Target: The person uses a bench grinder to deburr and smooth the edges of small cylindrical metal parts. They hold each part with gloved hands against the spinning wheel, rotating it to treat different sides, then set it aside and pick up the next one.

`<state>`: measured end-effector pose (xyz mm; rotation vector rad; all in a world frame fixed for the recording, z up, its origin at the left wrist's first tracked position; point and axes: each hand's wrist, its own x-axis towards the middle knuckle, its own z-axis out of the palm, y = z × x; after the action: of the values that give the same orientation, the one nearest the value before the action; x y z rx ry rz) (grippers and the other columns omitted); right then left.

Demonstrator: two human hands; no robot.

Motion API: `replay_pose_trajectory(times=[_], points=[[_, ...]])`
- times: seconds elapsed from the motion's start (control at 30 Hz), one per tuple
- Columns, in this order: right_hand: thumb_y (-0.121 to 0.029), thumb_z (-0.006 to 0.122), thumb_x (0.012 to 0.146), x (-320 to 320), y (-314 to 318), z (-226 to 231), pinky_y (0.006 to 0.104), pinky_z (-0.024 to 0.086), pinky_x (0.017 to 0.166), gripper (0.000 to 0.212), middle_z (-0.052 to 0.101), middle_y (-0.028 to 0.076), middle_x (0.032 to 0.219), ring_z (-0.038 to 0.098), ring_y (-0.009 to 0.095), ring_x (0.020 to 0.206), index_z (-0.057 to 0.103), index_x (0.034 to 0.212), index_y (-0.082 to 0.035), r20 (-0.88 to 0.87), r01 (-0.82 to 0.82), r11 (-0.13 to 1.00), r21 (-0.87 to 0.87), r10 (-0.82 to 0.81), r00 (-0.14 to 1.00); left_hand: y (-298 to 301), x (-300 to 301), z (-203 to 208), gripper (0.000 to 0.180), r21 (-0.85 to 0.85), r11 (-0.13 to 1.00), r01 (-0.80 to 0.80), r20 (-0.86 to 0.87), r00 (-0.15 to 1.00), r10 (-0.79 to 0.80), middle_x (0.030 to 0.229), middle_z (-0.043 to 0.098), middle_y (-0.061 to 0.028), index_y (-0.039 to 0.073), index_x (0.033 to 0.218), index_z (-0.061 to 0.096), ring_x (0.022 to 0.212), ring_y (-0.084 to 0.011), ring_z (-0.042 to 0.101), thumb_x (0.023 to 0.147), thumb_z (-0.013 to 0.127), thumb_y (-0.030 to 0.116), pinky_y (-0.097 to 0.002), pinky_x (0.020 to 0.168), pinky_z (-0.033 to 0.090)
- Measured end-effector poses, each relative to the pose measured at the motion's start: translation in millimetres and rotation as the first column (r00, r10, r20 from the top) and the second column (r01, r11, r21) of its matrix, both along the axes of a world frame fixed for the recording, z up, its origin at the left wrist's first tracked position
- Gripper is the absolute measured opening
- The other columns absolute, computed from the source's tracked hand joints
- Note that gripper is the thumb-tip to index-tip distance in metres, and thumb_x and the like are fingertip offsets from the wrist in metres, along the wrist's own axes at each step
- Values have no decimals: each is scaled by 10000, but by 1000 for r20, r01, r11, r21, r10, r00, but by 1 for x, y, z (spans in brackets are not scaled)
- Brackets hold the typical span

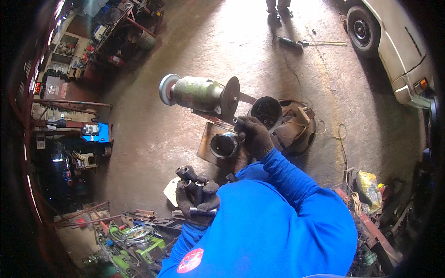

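My left hand [200, 199], in a dark work glove, is wrapped round several short dark metal tubes [187, 173], held close to my body with their hollow ends up. My gloved right hand [255, 135] pinches one more short tube [236, 120], its end just below the thin disc [230, 99] of a green bench grinder [197, 92]. From this view I cannot tell whether tube and disc touch. A grey wheel [168, 89] sits on the grinder's left end. Beneath my right hand are an open round can [224, 145] and a dark bucket [266, 111].
Beside the bucket lies a round rusty metal part [296, 127] with a cord. A corded power tool [291, 42] rests on the floor near a person's feet [279, 13]. A pale vehicle [398, 51] stands far right. Metal scrap and green frames [134, 245] crowd the lower left.
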<state>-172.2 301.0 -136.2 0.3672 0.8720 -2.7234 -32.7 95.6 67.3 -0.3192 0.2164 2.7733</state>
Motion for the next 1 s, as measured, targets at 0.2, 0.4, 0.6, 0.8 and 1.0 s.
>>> replay_pose_trajectory(times=[0.2, 0.4, 0.6, 0.8, 1.0], points=[[-195, 669, 1128, 25, -1, 27, 231, 590, 730, 387, 710, 99, 1115, 679, 108, 867, 632, 1422, 54, -159, 81, 985, 153, -57, 986, -11, -5, -6, 489, 78, 989, 123, -39, 992, -121, 1431, 683, -220, 174, 1511, 693, 1203, -310, 627, 1131, 591, 464, -259, 570, 618], [-180, 660, 1126, 36, 1, 31, 272, 600, 747, 419, 701, 97, 1130, 677, 132, 887, 597, 1490, 16, -117, -13, 942, -334, -27, 993, -10, -2, -2, 494, 64, 996, 57, -11, 998, -56, 1434, 686, -214, 177, 1508, 700, 1205, -302, 628, 1126, 600, 474, -264, 592, 626], [-214, 662, 1110, 45, -3, 47, 272, 570, 724, 384, 699, 82, 1081, 658, 140, 852, 620, 1445, -31, 35, 24, 877, -480, -8, 999, -19, 4, -1, 488, 61, 996, 63, 41, 997, -65, 1417, 682, -216, 199, 1510, 701, 1069, -248, 672, 1122, 604, 479, -233, 539, 600], [-168, 669, 1075, 48, -5, 60, 293, 530, 692, 318, 696, 78, 1086, 611, 144, 800, 631, 1375, -70, 5, -17, 850, -526, 23, 1000, -23, 12, 0, 484, 30, 999, 46, 36, 998, -47, 1413, 675, -201, 210, 1520, 695, 1141, -288, 638, 1131, 590, 478, -236, 547, 610], [-101, 739, 1008, 52, -12, 66, 314, 589, 805, 405, 712, 118, 1189, 685, 179, 948, 616, 1392, -63, -30, -15, 975, -220, 9, 1000, -29, 15, -4, 476, 29, 999, 23, 0, 1000, -23, 1420, 681, -191, 225, 1528, 688, 1200, -319, 612, 1138, 576, 473, -261, 571, 620]])
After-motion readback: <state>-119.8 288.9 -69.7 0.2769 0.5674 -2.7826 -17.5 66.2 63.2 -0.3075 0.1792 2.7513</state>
